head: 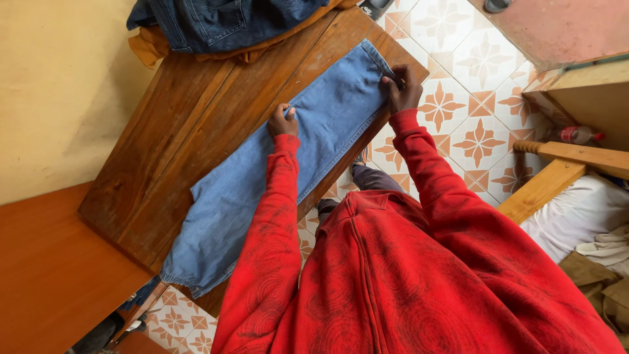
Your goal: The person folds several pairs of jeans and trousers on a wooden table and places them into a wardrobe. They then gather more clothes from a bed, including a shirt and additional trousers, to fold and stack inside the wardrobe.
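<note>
No box, basket or bin shows here; the only thing that carries anything is the brown plank-topped wooden counter (196,124), and it bears two lots of clothing. Stretched across it on a slant lies one pair of light blue denim jeans (295,157), folded lengthwise into a long strip, with one end bunched near the counter's near corner and the other end reaching its far right edge. At the far end of the counter sits a heap of darker clothes: a dark blue denim garment (223,23) piled on top of a mustard-brown cloth (151,46) that pokes out beneath it.

Both my arms reach forward in red patterned sleeves. My left hand (283,122) rests on the upper edge of the light jeans about midway along, fingers curled down with the knuckles up, pressing or pinching the cloth there; I cannot tell whether it truly grips it. My right hand (401,88) is at the far end of the jeans, right at the counter's edge, fingers closed on the hem of the denim.

By count: two hands, one counter, one pair of light jeans, one dark denim garment, one mustard cloth. Off to the right, past the patterned orange-and-white tiled floor (472,131), one plastic bottle with a red cap (575,135) lies under a pale wooden frame (557,170).
</note>
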